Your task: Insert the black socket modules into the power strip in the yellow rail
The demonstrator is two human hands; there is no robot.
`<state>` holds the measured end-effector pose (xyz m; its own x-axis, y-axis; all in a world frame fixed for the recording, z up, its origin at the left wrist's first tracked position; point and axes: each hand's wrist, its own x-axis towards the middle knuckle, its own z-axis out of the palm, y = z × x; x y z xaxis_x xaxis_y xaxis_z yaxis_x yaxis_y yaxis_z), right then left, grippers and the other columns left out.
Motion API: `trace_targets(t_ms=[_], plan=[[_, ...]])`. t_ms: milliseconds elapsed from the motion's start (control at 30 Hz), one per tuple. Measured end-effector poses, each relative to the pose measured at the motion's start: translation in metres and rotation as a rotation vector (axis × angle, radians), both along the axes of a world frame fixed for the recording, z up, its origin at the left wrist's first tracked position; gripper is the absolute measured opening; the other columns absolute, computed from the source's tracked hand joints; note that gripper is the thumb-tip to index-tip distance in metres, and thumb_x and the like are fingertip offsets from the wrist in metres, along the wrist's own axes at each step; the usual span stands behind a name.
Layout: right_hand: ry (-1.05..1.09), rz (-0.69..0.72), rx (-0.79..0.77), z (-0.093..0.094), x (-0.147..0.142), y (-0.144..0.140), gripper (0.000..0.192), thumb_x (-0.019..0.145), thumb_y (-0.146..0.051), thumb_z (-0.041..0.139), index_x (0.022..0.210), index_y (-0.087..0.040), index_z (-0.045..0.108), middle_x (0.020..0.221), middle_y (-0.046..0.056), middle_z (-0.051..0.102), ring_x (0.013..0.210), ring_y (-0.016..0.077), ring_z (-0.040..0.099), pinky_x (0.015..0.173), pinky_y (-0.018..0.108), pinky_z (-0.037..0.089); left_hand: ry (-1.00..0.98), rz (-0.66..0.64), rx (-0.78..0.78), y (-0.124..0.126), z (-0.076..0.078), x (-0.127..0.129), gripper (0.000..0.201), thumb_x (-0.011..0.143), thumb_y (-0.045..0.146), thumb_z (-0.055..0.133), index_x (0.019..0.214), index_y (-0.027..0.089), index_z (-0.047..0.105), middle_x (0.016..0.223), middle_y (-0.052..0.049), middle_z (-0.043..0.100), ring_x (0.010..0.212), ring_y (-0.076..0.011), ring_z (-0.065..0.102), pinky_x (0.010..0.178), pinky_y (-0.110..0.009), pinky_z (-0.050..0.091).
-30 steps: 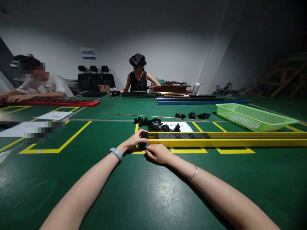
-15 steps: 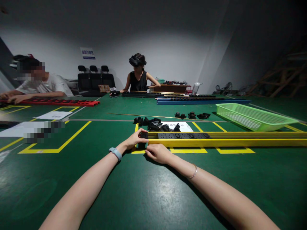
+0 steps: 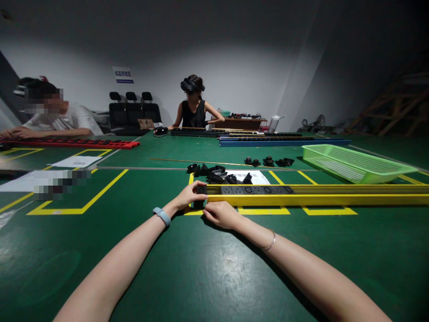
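Observation:
A long yellow rail [image 3: 318, 200] lies across the table, its channel holding a row of black socket modules [image 3: 256, 190]. At the rail's left end, my left hand [image 3: 187, 196] pinches another black socket module [image 3: 201, 191] between thumb and fingers. My right hand [image 3: 221, 214] rests against the near side of that end, its fingers curled under; whether they grip the rail is hidden. Behind the rail's left end lies a loose heap of black modules [image 3: 214, 172], partly over a white paper sheet [image 3: 259, 177].
A light green basket [image 3: 355, 165] stands at the right behind the rail. Several black parts [image 3: 268, 161] sit beside it. Farther back are a blue rail [image 3: 284, 141] and a red rail [image 3: 83, 143]. Two people [image 3: 192, 112] are across the table. Yellow tape [image 3: 83, 210] marks the green top.
The module in my left hand has tipped slightly at the rail's end. My right hand has stayed in place. At the far left, the other person's hands have shifted a little.

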<state>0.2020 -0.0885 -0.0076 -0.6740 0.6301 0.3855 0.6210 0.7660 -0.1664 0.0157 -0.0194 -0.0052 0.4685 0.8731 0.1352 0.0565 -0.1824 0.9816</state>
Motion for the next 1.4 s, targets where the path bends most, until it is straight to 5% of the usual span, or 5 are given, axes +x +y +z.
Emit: trace_targets(t_ms=[1400], plan=[[-0.022,-0.011,0.01,-0.0013,-0.0005,0.0007,0.026,0.093,-0.027,0.045,0.072,-0.017,0.057,0.07,0.002,0.063,0.059,0.011,0.052,0.058,0.024,0.029,-0.068,-0.011,0.002,0.0031,-0.001,0.0034,0.058,0.061,0.029,0.08,0.113,0.014,0.06,0.104,-0.008,0.064,0.093,-0.0174,0.059,0.084,-0.03,0.045]])
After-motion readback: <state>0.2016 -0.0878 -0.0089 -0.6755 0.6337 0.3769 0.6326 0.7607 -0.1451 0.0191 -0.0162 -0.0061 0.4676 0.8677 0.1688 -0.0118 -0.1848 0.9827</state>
